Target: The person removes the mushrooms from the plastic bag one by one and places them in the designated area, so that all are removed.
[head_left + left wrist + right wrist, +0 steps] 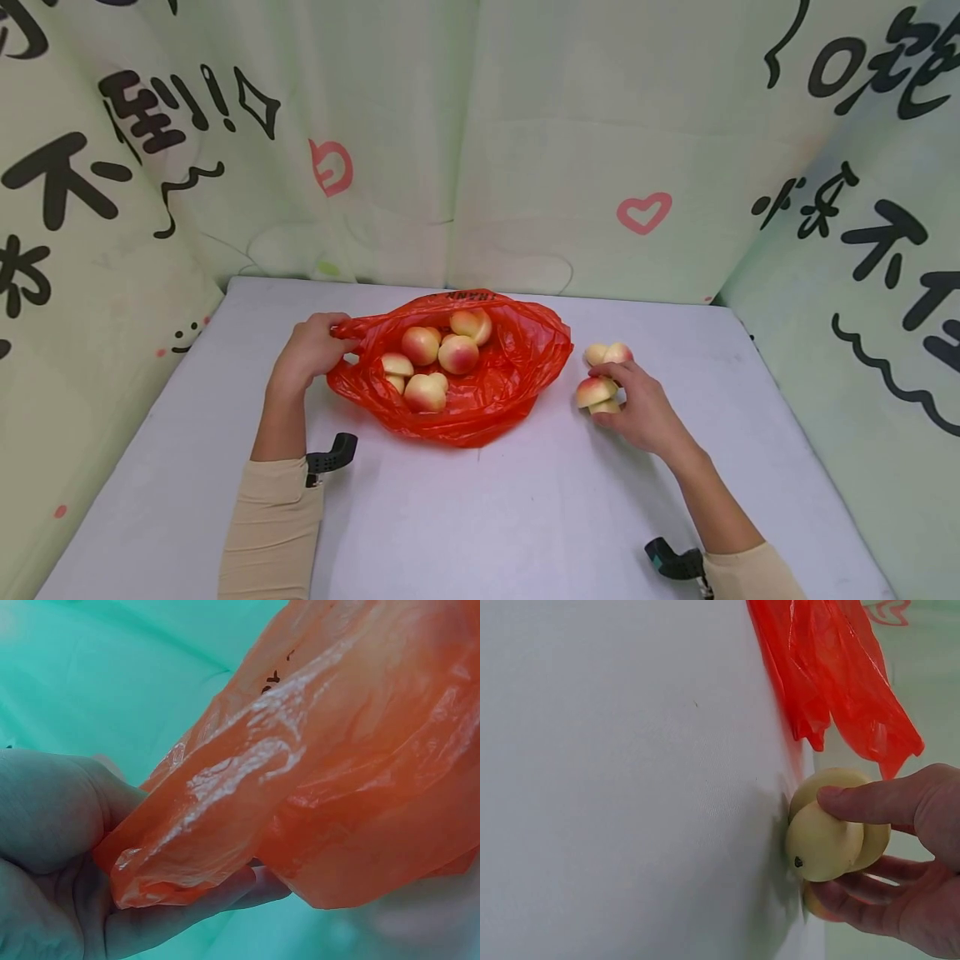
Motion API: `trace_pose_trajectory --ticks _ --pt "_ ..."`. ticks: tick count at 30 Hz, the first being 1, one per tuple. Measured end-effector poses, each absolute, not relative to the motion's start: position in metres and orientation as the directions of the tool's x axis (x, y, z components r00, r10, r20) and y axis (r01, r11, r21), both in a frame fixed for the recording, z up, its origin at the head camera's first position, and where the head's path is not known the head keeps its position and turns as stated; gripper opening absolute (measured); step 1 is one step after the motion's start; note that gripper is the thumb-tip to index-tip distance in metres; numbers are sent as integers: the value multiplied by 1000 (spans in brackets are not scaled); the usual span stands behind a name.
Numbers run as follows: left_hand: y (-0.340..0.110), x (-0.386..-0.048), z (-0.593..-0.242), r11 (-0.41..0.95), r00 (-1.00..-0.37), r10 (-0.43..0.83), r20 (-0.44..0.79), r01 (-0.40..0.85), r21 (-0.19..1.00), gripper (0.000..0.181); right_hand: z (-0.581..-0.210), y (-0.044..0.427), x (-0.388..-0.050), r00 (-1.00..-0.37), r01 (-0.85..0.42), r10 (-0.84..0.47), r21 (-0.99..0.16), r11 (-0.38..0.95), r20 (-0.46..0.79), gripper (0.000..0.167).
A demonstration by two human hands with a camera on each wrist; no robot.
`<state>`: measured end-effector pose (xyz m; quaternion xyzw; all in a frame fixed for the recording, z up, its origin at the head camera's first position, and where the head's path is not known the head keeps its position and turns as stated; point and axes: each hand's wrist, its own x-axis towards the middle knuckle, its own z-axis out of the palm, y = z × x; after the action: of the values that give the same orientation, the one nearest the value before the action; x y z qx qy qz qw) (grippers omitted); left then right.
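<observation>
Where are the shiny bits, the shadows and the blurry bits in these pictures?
Left wrist view: a green tint all over, white glare streaks on the bag, and a blurry lower right corner; right wrist view: a soft grey shadow on the table beside the fruit in the right hand; head view: fairly even light, small glints on the bag.

Bag [450, 429] covers part of the left fingers [176, 922] in the left wrist view, then runs off the top and right edges. Pale smudge [420, 922] at bottom right there is way too blurry to call. Leftmost fruit [395, 364] sits partly behind the bag's rim, and the black print [469, 295] is too scrunched to read. In the right wrist view, the held fruit [817, 840] blocks most of another one. Both sleeves [270, 525] get chopped by the head view's bottom edge.
</observation>
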<state>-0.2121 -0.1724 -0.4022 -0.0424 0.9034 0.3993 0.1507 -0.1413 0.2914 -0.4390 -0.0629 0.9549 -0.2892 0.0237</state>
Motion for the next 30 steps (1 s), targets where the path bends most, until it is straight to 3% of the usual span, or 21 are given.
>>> trace_pose_trajectory --ticks 30 --pt "-174 -212 -402 670 -955 39 -293 -192 717 46 -440 290 -143 -999 -44 -47 -532 845 7 65"
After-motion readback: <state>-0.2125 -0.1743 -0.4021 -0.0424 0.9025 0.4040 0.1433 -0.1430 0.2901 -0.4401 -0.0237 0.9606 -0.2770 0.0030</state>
